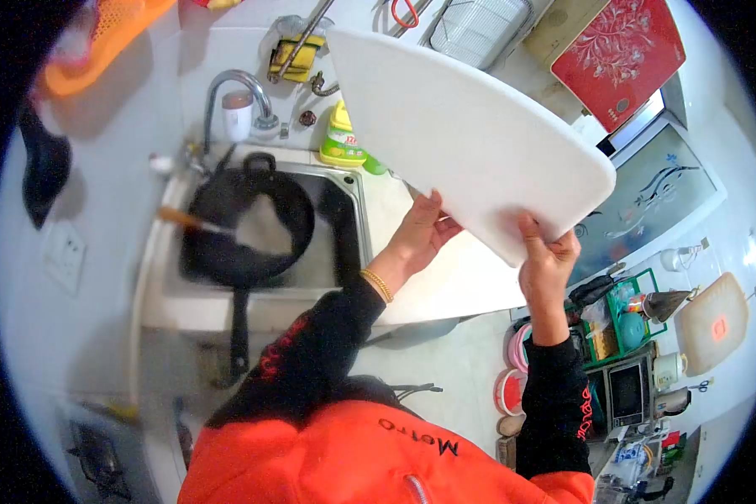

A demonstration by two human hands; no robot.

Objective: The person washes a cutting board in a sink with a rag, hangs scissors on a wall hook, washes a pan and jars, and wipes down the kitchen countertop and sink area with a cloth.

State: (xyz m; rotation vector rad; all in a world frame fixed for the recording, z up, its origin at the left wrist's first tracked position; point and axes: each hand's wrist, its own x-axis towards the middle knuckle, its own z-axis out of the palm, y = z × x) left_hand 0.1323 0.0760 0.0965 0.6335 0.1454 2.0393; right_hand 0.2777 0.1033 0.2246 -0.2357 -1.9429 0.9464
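A large white cutting board [470, 126] with rounded corners is held up, tilted, above the counter. My left hand [420, 231] grips its lower edge, thumb on the face and fingers behind. Around the corner nearer to me, my right hand [550, 260] is closed, thumb on the front. Left of the hands, a black wok [298, 206] rests over the sink [363, 227], its long handle pointing toward me. Across the wok lies what looks like a cleaver [265, 225] with a wooden handle.
A curved faucet [239, 77] stands behind the sink. A yellow-green detergent bottle [341, 139] sits at the counter's back edge [386, 189]. Farther right are a green rack [617, 323], a microwave [628, 393] and a hanging board [714, 323]. Red-rimmed buckets [510, 391] stand below.
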